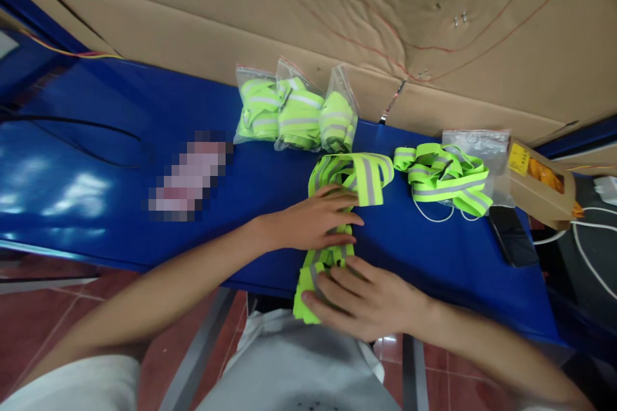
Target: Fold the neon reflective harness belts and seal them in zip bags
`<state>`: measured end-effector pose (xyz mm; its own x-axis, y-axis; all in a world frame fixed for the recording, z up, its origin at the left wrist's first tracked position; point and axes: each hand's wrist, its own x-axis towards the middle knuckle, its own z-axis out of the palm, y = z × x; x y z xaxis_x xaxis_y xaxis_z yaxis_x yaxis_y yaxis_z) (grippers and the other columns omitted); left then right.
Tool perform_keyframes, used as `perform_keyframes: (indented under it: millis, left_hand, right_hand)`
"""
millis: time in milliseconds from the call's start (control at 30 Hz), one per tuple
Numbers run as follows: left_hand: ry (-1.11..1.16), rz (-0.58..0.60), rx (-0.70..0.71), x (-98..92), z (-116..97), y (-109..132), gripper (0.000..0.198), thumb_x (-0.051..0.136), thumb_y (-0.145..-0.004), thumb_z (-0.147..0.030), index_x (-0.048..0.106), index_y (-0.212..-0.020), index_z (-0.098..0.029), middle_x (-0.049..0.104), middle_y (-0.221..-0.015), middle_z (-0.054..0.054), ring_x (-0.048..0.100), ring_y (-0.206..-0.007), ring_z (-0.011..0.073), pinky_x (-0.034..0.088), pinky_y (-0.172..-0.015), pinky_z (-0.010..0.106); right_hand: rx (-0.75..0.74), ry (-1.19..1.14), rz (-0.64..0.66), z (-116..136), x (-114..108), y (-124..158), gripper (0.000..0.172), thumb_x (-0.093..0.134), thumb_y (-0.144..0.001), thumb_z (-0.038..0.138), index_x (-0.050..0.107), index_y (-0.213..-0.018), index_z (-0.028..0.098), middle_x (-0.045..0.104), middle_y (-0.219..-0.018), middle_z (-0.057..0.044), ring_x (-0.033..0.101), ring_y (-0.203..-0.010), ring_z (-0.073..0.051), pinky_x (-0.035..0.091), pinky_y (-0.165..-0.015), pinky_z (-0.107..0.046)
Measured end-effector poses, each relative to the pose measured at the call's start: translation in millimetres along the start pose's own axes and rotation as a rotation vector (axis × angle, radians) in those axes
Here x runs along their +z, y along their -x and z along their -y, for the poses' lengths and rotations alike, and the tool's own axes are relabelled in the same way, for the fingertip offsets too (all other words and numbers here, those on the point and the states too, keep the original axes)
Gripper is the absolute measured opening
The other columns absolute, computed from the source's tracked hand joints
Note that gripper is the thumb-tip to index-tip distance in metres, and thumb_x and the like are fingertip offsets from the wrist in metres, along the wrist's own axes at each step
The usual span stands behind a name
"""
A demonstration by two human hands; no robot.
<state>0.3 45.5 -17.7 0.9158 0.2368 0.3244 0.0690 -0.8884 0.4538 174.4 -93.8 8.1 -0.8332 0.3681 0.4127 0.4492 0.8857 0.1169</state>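
Observation:
A neon yellow-green reflective strap (370, 183) with grey stripes lies in loose folds in front of me, from the middle of the blue table to its front edge. My left hand (318, 221) rests across the middle of these folds, fingers stretched and slightly apart. Nearer my body, my right hand (369, 302) has its curled fingers around the lower folds, which reach over the table edge. Its fingertips are partly hidden by the strap. To the right lies another loose heap of reflective straps (448, 173).
Three clear zip bags (299, 109) of folded straps stand at the back against the cardboard (193, 32). On the right are an unfilled-looking clear bag (499, 141), a black phone (513, 237) and a cardboard box (542, 186). A pixelated item (190, 180) lies left. White cables run at right.

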Motion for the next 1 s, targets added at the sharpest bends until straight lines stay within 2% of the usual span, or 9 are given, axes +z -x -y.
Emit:
perform_keyframes:
  millis: [133, 300, 467, 567, 633, 767, 867, 933, 1000]
  left_hand:
    - [-0.194, -0.035, -0.111, 9.8, 10.1, 1.0, 0.036, 0.059, -0.103, -0.042, 0.071, -0.128, -0.019, 0.071, -0.128, 0.016, 0.064, -0.127, 0.0342, 0.048, -0.110, 0.055]
    - [-0.258, -0.068, -0.233, 13.2, 21.4, -1.7, 0.036, 0.061, -0.102, -0.038, 0.070, -0.127, -0.014, 0.071, -0.128, 0.017, 0.063, -0.127, 0.0359, 0.050, -0.110, 0.054]
    - [-0.241, -0.072, -0.230, 9.6, 20.7, 0.6, 0.038, 0.053, -0.105, -0.038, 0.067, -0.131, -0.014, 0.069, -0.131, 0.019, 0.062, -0.131, 0.0367, 0.049, -0.111, 0.057]
    - [-0.175, -0.053, -0.211, 3.9, 11.2, 2.5, 0.040, 0.048, -0.107, -0.038, 0.066, -0.133, -0.013, 0.070, -0.130, 0.020, 0.062, -0.131, 0.0358, 0.049, -0.112, 0.056]
    - [-0.105, -0.022, -0.175, 2.0, 3.7, 3.9, 0.041, 0.048, -0.107, -0.039, 0.064, -0.137, -0.014, 0.069, -0.134, 0.019, 0.060, -0.136, 0.0341, 0.048, -0.114, 0.053]
    - [0.013, 0.039, -0.063, 8.9, -1.8, 7.2, 0.051, 0.054, -0.105, -0.039, 0.051, -0.153, -0.022, 0.052, -0.158, 0.017, 0.045, -0.152, 0.0309, 0.041, -0.122, 0.050]
    - [-0.003, 0.046, -0.080, 17.1, 5.2, 7.5, 0.056, 0.060, -0.102, -0.042, 0.049, -0.155, -0.025, 0.041, -0.166, 0.016, 0.042, -0.153, 0.0325, 0.040, -0.123, 0.050]
    - [-0.081, 0.038, -0.146, 18.4, 11.4, 5.5, 0.055, 0.059, -0.103, -0.042, 0.050, -0.154, -0.024, 0.045, -0.163, 0.016, 0.047, -0.149, 0.0339, 0.040, -0.122, 0.051]
    - [-0.180, 0.006, -0.229, 15.1, 15.2, 2.5, 0.053, 0.055, -0.105, -0.039, 0.050, -0.155, -0.023, 0.053, -0.157, 0.017, 0.053, -0.145, 0.0336, 0.041, -0.121, 0.050]
  right_hand:
    - [-0.093, -0.027, -0.063, 4.4, 5.1, 2.3, 0.032, 0.063, -0.101, 0.036, 0.070, -0.126, 0.018, 0.074, -0.116, -0.007, 0.065, -0.100, -0.020, 0.049, -0.087, -0.037]
    - [-0.027, -0.168, 0.072, 3.2, 8.4, 6.8, 0.045, 0.053, -0.104, 0.053, 0.068, -0.124, 0.016, 0.073, -0.115, -0.009, 0.063, -0.095, -0.020, 0.047, -0.086, -0.036]
    - [0.157, -0.315, 0.088, -4.0, 6.3, 7.6, 0.039, 0.058, -0.103, 0.046, 0.065, -0.128, 0.016, 0.072, -0.120, -0.007, 0.062, -0.108, -0.021, 0.045, -0.096, -0.037]
    - [0.312, -0.311, 0.163, -8.4, 6.1, 8.6, 0.066, 0.057, -0.100, 0.063, 0.057, -0.141, 0.011, 0.069, -0.125, -0.013, 0.060, -0.116, -0.028, 0.045, -0.100, -0.044]
    - [0.352, -0.332, 0.221, -9.5, 6.7, 9.7, 0.070, 0.056, -0.097, 0.069, 0.059, -0.137, 0.011, 0.070, -0.118, -0.013, 0.061, -0.109, -0.028, 0.048, -0.094, -0.044]
    - [0.377, -0.431, 0.248, -6.0, 4.4, 9.4, 0.055, 0.064, -0.095, 0.064, 0.063, -0.119, 0.015, 0.068, -0.107, -0.009, 0.061, -0.102, -0.026, 0.050, -0.092, -0.041]
    - [0.294, -0.469, 0.196, -0.7, -2.7, 7.2, 0.017, 0.064, -0.100, 0.036, 0.063, -0.101, 0.019, 0.065, -0.088, -0.002, 0.058, -0.082, -0.017, 0.048, -0.075, -0.032]
    - [0.194, -0.374, 0.092, 0.4, -8.2, 6.9, 0.008, 0.060, -0.098, 0.019, 0.061, -0.091, 0.021, 0.060, -0.074, 0.003, 0.053, -0.070, -0.014, 0.040, -0.061, -0.030]
    - [0.106, -0.199, 0.000, -3.1, -12.0, 8.4, 0.009, 0.061, -0.096, 0.017, 0.063, -0.090, 0.023, 0.062, -0.073, 0.003, 0.055, -0.075, -0.016, 0.040, -0.062, -0.032]
